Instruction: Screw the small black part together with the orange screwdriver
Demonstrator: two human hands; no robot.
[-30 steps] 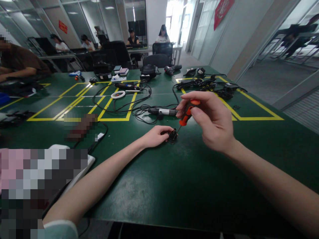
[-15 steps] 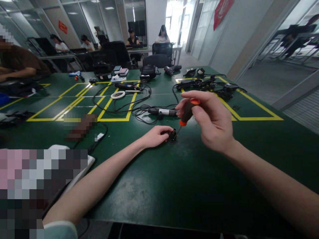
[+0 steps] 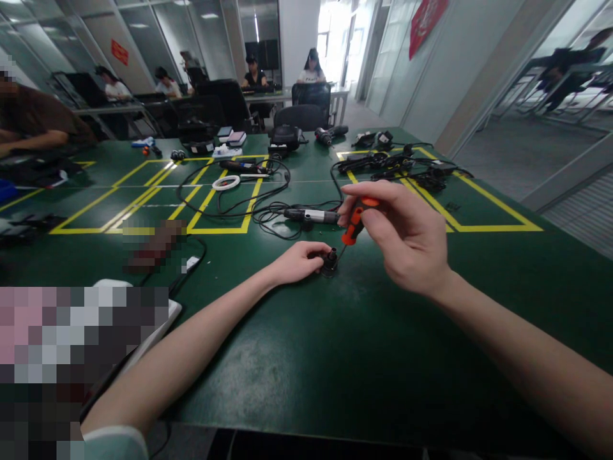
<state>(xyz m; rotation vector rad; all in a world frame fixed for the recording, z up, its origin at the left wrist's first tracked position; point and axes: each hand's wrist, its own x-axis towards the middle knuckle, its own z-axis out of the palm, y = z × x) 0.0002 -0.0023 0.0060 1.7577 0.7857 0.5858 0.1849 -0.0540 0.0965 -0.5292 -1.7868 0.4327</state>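
Two bare hands hold a screwdriver to a small black part on a green table

The table (image 3: 335, 370) is broad, dark green and smooth, with a dull sheen and a few scuffs. Flat yellow lines (image 3: 498, 228) mark rectangles across its far half. Beyond it, a red hanging (image 3: 426, 25) bears lettering too blurred to read. The right hand (image 3: 407, 236) is raised, fingers and thumb curled around the handle of the screwdriver. The left hand (image 3: 299, 262) rests low, thumb and forefinger gripping the part. Just past the hands lies a tool (image 3: 313, 216), a black-and-silver cylinder among looped black cords. The screwdriver (image 3: 353, 230) has a rounded orange-and-black handle; its thin metal shaft slants down to the part's right side, though contact at the tip is unclear. Farther left lies a white ring (image 3: 226, 183), flat and smooth. Smallest is the part (image 3: 329, 262), dark with a round, wide base and narrow, tube-like top, standing on the table.
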